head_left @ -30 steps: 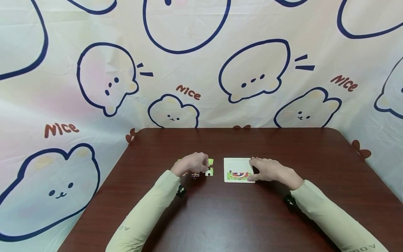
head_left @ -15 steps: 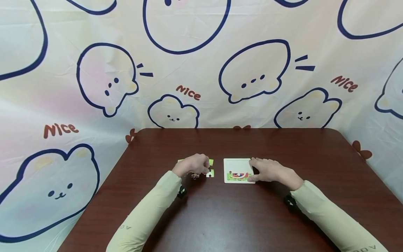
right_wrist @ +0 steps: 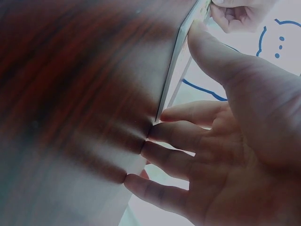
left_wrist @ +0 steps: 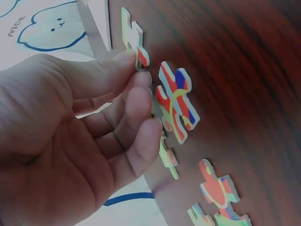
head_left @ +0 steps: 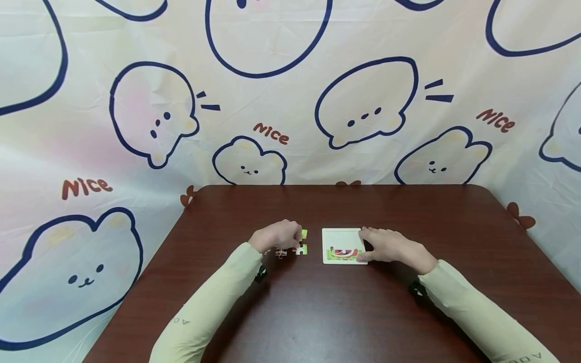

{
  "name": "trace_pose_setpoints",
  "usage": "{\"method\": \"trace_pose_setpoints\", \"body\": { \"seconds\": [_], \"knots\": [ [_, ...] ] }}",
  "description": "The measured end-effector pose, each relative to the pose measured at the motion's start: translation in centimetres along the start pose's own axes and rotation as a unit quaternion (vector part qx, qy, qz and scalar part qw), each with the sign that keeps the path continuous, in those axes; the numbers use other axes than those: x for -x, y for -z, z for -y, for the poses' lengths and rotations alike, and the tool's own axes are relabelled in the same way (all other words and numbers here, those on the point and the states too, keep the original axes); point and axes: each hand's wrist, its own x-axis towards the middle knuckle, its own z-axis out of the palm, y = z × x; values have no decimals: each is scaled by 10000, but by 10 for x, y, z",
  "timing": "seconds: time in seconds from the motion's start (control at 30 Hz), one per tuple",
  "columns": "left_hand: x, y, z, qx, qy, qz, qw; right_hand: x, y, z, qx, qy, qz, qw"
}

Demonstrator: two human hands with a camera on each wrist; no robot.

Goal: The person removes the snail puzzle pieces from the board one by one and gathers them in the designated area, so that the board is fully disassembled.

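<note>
My left hand (head_left: 278, 235) is over a group of loose jigsaw pieces. In the left wrist view, its thumb and index fingertip pinch a pale green and white jigsaw piece (left_wrist: 133, 34) with a red corner. Just beside the fingertips lies a red, blue and yellow piece (left_wrist: 178, 101). My right hand (head_left: 394, 246) rests at the right side of a white puzzle tray (head_left: 340, 237), thumb near its front corner and index finger at the back corner. The other right fingers are spread and touch the tabletop. Joined colourful pieces (head_left: 343, 253) fill the tray's front strip.
A red and green piece (left_wrist: 218, 188) lies with others on the table, partly hidden by my left hand in the head view. The dark wooden table (head_left: 308, 312) ends at a cartoon-printed cloth (head_left: 299, 101) behind and at the sides.
My left hand and the piece at its fingertips have shifted only slightly. The right hand and the tray have stayed in place.
</note>
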Motion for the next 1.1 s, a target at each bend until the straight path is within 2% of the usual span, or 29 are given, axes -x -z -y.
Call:
{"method": "trace_pose_setpoints", "body": {
  "seconds": [0.17,0.3,0.4,0.6,0.93,1.1],
  "knots": [
    [0,2,-1,-42,-13,-24,10000,0,-1,0,-14,-29,38,10000],
    [1,5,-4,87,-243,-275,9993,1,0,0,-36,-41,74,10000],
    [0,8,-9,161,-408,-453,9980,1,1,1,-50,-73,73,9999],
    [-4,8,-23,248,-621,-587,9960,0,1,1,-37,-64,39,10000],
    [-12,-3,-40,445,-593,-670,9950,0,1,1,-5,-15,10,10000],
    [-14,-8,-51,355,-603,-698,9951,0,1,1,27,-22,21,10000]
  ]
}}
